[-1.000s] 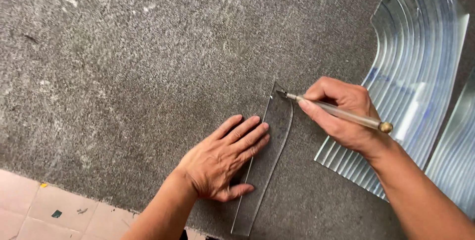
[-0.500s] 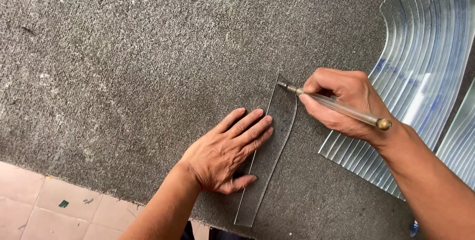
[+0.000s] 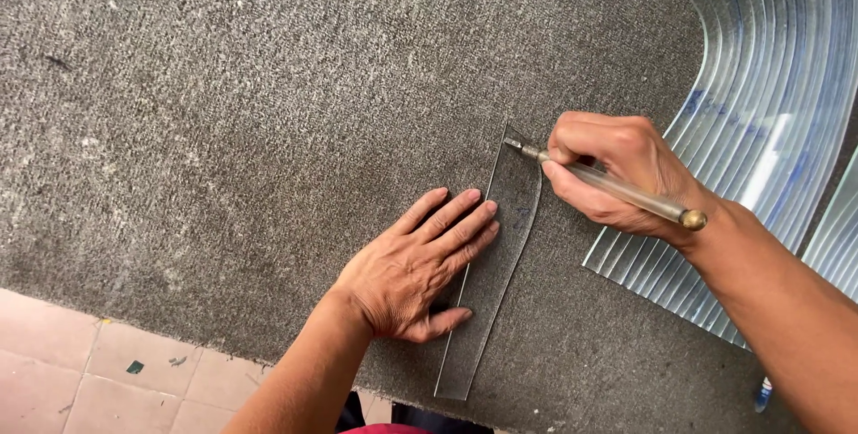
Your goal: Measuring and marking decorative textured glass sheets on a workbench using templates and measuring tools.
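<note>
A narrow strip of clear glass [image 3: 502,255] lies flat on the grey felt-covered table [image 3: 223,130], running from the near edge of the table away toward the far right, with one long side straight and the other gently curved. The left hand [image 3: 413,271] is spread flat, palm down, fingers stretched out and close together – their tips rest on the left side of the strip, pressing it to the felt, while the thumb lies tucked against the near part of the glass. It grips nothing, it only presses.

The right hand [image 3: 617,176] is curled tightly round a slim glass cutter [image 3: 606,182] – thumb and forefinger pinched about its clear shaft, the other fingers folded under. The metal head of the tool touches the far end of the strip, right at its top corner, and the brass knob at the other end sticks out past the wrist on the right.

Just to the right of that hand a stack of curved, ribbed glass pieces [image 3: 769,112] fans across the table, bluish at the edges, its near end lying under the right forearm. At the near left, beyond the felt's edge, pale pink floor tiles [image 3: 80,371] show below
</note>
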